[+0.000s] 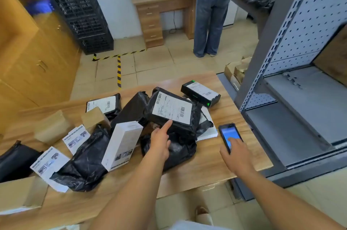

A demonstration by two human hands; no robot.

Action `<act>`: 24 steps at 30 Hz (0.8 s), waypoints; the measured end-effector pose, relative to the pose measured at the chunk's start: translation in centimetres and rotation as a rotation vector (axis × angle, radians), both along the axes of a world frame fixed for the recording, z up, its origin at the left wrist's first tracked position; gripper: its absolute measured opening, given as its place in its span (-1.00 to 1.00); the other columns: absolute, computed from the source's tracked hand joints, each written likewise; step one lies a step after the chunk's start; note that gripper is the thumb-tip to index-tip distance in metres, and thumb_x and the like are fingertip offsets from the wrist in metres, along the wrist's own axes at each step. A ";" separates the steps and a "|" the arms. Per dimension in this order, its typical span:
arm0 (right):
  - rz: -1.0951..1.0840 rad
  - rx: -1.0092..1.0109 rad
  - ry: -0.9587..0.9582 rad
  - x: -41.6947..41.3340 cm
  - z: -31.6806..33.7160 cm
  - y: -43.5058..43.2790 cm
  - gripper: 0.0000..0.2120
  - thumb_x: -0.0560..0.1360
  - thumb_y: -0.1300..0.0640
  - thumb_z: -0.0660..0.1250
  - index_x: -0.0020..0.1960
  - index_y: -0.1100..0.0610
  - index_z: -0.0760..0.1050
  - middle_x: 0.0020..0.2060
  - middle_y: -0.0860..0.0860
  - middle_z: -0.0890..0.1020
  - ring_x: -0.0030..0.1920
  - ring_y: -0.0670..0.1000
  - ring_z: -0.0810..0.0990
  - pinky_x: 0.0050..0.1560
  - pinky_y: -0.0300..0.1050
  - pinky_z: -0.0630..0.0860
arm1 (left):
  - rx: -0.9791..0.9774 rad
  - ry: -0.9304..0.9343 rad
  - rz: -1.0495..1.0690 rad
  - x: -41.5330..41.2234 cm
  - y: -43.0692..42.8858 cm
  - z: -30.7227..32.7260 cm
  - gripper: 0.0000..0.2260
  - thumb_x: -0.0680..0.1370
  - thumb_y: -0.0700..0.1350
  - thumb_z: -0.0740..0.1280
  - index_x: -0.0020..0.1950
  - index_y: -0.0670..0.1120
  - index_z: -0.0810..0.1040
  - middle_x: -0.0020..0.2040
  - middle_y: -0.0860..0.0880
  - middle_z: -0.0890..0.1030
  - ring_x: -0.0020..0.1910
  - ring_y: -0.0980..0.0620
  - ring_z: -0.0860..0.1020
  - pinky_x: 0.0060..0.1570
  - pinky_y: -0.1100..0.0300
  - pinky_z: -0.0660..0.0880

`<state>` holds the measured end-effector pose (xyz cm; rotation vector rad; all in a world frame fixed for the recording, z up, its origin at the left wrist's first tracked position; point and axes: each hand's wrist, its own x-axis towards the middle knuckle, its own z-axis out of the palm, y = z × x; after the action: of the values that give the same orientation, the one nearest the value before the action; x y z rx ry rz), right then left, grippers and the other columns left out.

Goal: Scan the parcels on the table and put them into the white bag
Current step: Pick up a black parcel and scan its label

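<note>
Parcels lie heaped at the centre of the table (216, 164). The topmost black parcel (171, 109) sits label-up, presumably so that its barcode can be read. The scanner (228, 134) lies at the table's right edge, screen up.

- Left hand (160, 145): grip wide, forefinger touching that parcel's label edge.
- Right hand (237, 156): grip wide, one fingertip on the scanner screen.
- White bag: not in view.
- Table surface: wood grain.
- Beyond the table: grey shelving (300, 41) to the right, black crates (78, 10) far left.

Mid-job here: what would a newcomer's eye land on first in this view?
The heap of black-bagged parcels mid-table, topped by a labelled parcel that the left hand touches with its forefinger. Right of it, a handheld scanner with a lit blue screen under the right hand. A white box leans against the heap's left.
</note>
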<state>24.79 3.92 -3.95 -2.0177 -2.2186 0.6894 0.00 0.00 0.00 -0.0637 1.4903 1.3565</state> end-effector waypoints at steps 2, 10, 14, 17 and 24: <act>-0.033 -0.021 0.044 0.9 -0.4 0.4 -0.56 0.63 -0.09 0.22 0.38 0.17 0.46 0.27 0.12 0.55 0.27 0.12 0.48 0.24 0.07 0.46 | 0.036 -0.013 0.068 0.5 1.3 0.0 -0.44 0.45 -0.01 0.54 0.37 -0.05 0.39 0.18 -0.02 0.54 0.18 0.01 0.53 0.33 0.09 0.39; -0.081 -0.054 0.098 4.1 -1.6 2.5 -0.67 0.62 -0.04 0.27 0.30 0.10 0.49 0.25 0.05 0.56 0.22 0.07 0.50 0.16 -0.01 0.45 | 0.044 -0.073 0.237 -0.2 3.2 -1.0 -0.74 0.45 -0.11 0.54 0.08 0.03 0.55 -0.15 0.08 0.66 -0.14 0.10 0.56 -0.25 0.20 0.48; -0.116 -0.094 0.065 4.8 -2.0 3.8 -0.59 0.58 -0.09 0.32 0.34 0.11 0.44 0.29 0.08 0.52 0.26 0.11 0.47 0.19 0.03 0.41 | 0.046 -0.052 0.248 -0.2 3.3 -1.2 -0.69 0.47 -0.14 0.52 0.18 -0.02 0.57 -0.09 0.05 0.68 -0.09 0.07 0.57 -0.22 0.19 0.49; -0.127 -0.176 0.016 4.7 -2.8 5.1 -0.42 0.54 -0.12 0.35 0.45 0.13 0.32 0.36 0.11 0.44 0.32 0.15 0.42 0.27 0.09 0.44 | 0.042 -0.005 0.256 -0.3 3.1 -1.4 -0.65 0.45 -0.12 0.53 0.21 -0.04 0.58 0.00 0.02 0.72 0.04 0.03 0.62 -0.15 0.16 0.51; -0.141 -0.234 -0.047 2.5 -5.1 8.2 -0.03 0.40 -0.24 0.49 0.58 0.17 0.11 0.46 0.15 0.35 0.38 0.21 0.38 0.25 0.15 0.42 | 0.113 0.098 0.189 -0.4 0.1 0.4 -0.67 0.45 -0.08 0.49 0.21 0.00 0.59 0.08 0.03 0.72 0.05 0.07 0.68 -0.04 0.16 0.59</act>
<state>27.24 12.11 -9.00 -2.2937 -2.0783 0.9330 -0.43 0.11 0.37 -0.0686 1.5161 1.6136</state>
